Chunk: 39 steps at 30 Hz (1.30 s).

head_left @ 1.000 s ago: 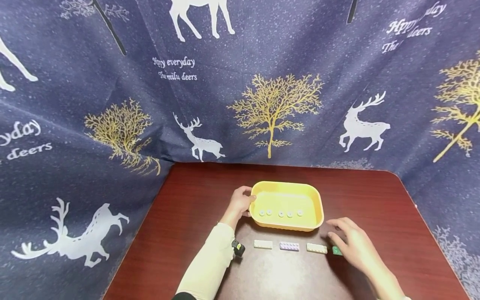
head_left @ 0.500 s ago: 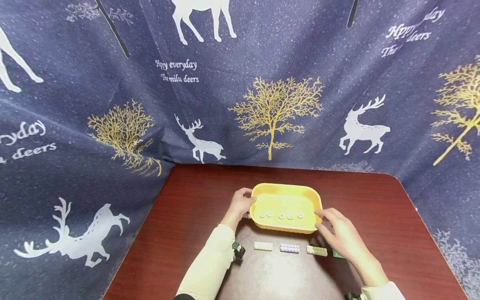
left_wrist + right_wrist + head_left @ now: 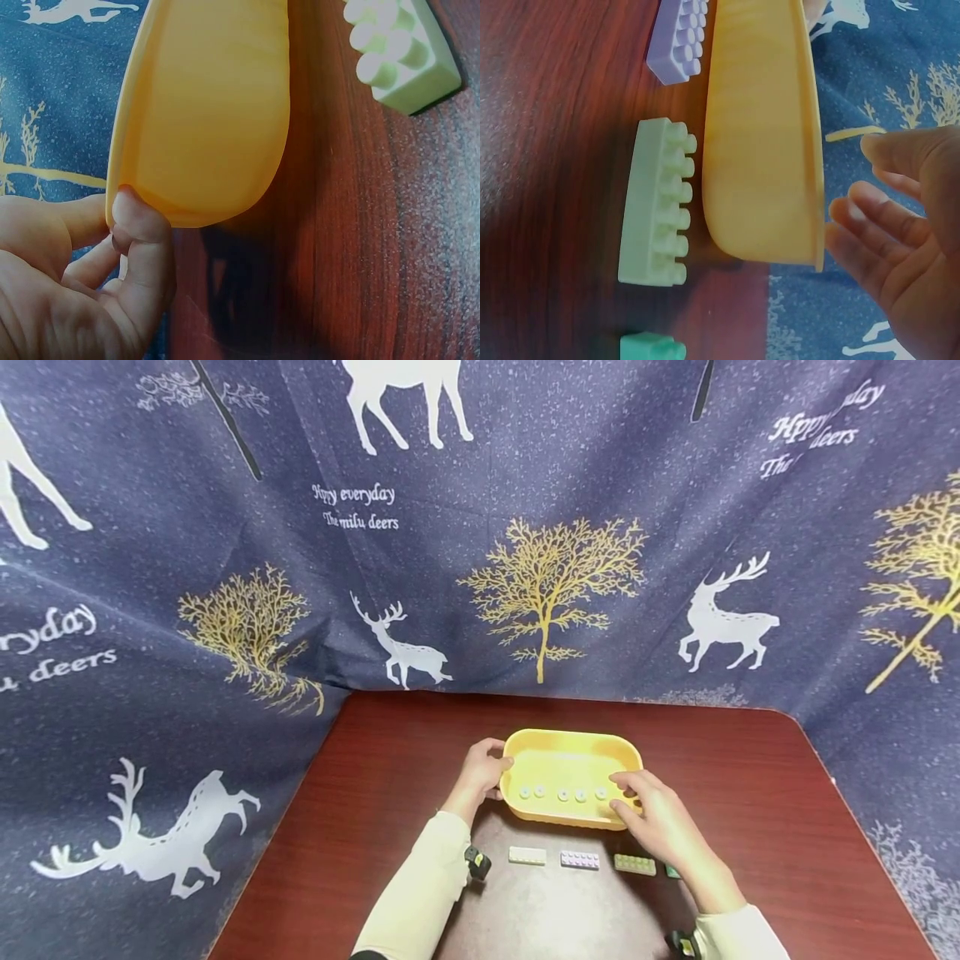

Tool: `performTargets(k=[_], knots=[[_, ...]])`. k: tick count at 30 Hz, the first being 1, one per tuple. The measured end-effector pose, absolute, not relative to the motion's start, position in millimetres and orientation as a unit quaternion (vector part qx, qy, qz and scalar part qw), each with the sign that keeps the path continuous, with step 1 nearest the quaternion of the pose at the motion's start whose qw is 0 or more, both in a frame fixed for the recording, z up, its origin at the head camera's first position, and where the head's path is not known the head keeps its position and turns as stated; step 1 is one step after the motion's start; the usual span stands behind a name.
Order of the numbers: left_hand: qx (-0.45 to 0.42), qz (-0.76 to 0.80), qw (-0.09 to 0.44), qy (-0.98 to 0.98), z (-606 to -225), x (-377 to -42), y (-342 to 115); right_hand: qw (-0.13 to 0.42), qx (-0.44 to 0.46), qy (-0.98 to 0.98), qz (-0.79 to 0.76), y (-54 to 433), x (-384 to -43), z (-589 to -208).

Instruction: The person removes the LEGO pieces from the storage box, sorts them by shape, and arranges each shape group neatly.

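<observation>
My left hand (image 3: 480,768) grips the left end of a yellow plastic basket (image 3: 558,762). In the left wrist view the thumb and fingers pinch its rim. Several small white round pieces (image 3: 564,795) lie in a row along the basket's near side. My right hand (image 3: 663,817) is over the basket's right end, fingers loosely bent and apart from the thumb. Nothing shows between them in the right wrist view, where the hand (image 3: 907,232) is beside the rim. Whether it touches the rim I cannot tell.
In front of the basket lies a row of studded toy bricks: a pale one (image 3: 527,856), a purple one (image 3: 580,859), a yellow-green one (image 3: 634,864) and a green one (image 3: 672,872), partly hidden by my right hand. A deer-print cloth (image 3: 420,560) hangs behind the brown table (image 3: 405,735).
My right hand has moved left, from beside the basket to over its right end. The left hand keeps its grip on the rim. Basket and bricks stay in place.
</observation>
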<state>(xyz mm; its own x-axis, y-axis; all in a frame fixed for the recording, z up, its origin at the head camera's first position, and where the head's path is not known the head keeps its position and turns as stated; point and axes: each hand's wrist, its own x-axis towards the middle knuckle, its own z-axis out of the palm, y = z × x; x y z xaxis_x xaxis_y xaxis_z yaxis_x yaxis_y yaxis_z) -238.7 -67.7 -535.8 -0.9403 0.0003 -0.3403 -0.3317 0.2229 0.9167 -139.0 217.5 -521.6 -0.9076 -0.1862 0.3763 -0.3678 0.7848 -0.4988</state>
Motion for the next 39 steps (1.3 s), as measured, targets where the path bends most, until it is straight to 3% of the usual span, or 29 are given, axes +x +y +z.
performTargets(k=[39], knots=[[-0.107,0.610,0.140,0.773,-539.8,-242.4,-69.5,0.049,0.110,-0.976,0.182,190.8,-178.0,-535.2]])
